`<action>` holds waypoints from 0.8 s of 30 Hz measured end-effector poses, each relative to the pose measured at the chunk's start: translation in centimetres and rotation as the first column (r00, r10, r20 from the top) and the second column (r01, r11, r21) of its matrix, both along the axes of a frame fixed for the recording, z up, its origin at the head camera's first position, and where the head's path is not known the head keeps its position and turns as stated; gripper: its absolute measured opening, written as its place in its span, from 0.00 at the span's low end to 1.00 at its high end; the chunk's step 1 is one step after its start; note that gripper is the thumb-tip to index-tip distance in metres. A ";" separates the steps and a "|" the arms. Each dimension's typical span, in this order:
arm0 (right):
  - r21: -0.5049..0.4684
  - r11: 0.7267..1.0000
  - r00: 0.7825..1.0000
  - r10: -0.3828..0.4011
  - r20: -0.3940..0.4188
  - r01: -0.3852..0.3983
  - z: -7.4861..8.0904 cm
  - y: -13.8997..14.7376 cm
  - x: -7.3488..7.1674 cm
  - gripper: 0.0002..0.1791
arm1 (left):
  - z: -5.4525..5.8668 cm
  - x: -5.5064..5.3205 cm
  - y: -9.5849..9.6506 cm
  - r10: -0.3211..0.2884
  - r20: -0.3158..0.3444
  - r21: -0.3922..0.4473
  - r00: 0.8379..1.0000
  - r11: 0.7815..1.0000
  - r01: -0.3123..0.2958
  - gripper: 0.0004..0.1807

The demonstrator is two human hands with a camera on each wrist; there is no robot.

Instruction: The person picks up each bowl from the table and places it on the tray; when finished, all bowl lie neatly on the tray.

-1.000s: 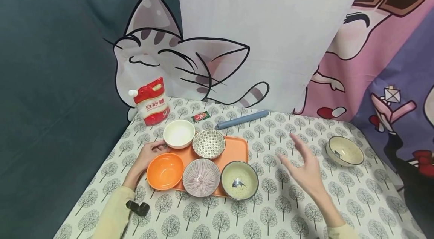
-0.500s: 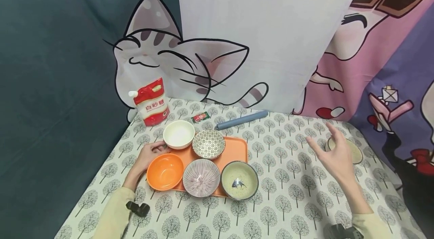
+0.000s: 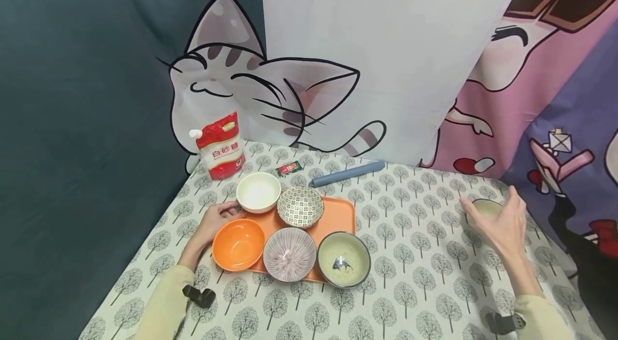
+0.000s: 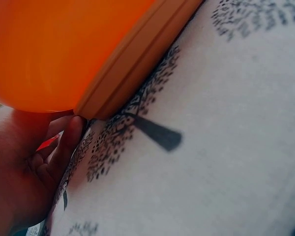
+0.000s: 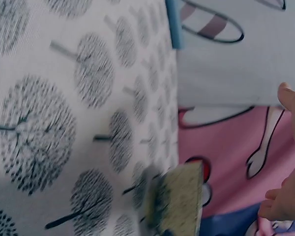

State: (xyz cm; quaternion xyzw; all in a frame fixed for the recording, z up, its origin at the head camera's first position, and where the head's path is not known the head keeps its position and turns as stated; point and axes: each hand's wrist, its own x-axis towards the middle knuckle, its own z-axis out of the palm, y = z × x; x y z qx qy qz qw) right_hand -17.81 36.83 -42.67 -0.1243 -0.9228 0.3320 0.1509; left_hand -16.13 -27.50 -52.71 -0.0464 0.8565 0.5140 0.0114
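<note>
My left hand [image 3: 217, 220] is at the left end of the orange tray [image 3: 340, 211], between the white bowl [image 3: 258, 192] and the orange bowl [image 3: 238, 245]. In the left wrist view its curled fingers and thumb grip the tray's edge [image 4: 113, 83]. Also on the tray are a checked bowl [image 3: 300, 207], a purple-streaked bowl [image 3: 289, 255] and a green bowl with a dark fish [image 3: 344, 259]. My right hand [image 3: 504, 227], thumb and fingers spread, is over a speckled bowl [image 3: 486, 208] at the far right and partly hides it. The right wrist view has that bowl [image 5: 182, 199] apart from the fingers.
A red and white sugar pouch [image 3: 222, 148] stands at the back left. Near the back edge lie a small green and red packet [image 3: 289, 168] and a blue-grey stick [image 3: 346, 174]. Printed curtains [image 3: 386, 61] hang behind the tree-patterned tablecloth [image 3: 401, 275].
My right hand has moved right, from the bare cloth beside the tray to the far-right bowl. My left hand stays at the tray's edge, and the bowls keep their places.
</note>
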 end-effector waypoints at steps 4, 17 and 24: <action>0.001 1.000 0.997 -0.024 0.079 0.024 -1.3 1.8 -0.3 0.70 | 0.0 -0.2 0.1 -0.007 -0.009 0.000 1.000 1.000 0.007 0.30; 0.077 0.995 0.958 -0.075 0.276 0.055 -3.8 4.5 -0.7 0.77 | -0.2 -0.2 -0.1 -0.006 -0.013 0.001 1.000 1.000 0.006 0.29; 0.081 0.992 0.936 -0.119 0.330 0.097 -4.4 4.9 -1.1 0.79 | 0.0 0.0 -0.1 -0.005 -0.015 -0.001 1.000 1.000 0.005 0.29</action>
